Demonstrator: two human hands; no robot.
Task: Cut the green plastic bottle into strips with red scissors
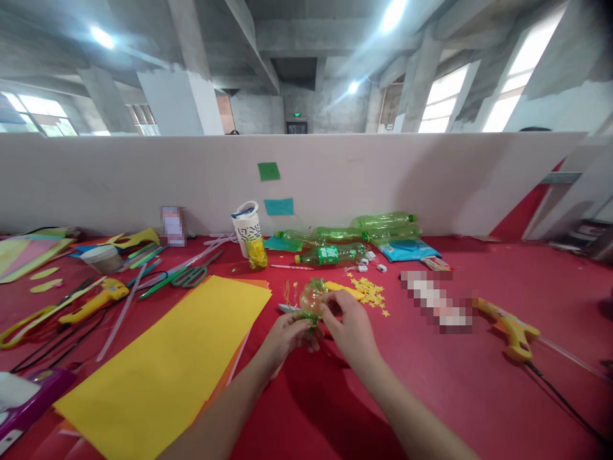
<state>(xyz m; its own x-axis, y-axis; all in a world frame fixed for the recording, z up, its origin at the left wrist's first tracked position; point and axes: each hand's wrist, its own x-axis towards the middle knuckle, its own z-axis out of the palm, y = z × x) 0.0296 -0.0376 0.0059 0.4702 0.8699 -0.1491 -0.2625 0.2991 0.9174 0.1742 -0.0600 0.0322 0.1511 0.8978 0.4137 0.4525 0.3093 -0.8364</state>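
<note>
Between both hands is a cut piece of green plastic bottle (312, 296), held above the red table. My left hand (286, 338) pinches its lower left edge with thumb and fingers. From the right, the fingers of my right hand (348, 322) close on the side of the same piece. Just behind it lie yellow paper stars (372, 292) in a loose heap and a yellow strip (342, 291). The tip of a silvery blade-like thing (288, 308) shows left of the piece, partly hidden by my left hand.
Yellow paper sheets (177, 358) lie at the left, with scissors (197, 273) and a yellow glue gun (98, 300) beyond. Another glue gun (512, 329) with a cord lies right. Green bottles (330, 254) and a white cup (246, 227) stand or lie before the partition (335, 185).
</note>
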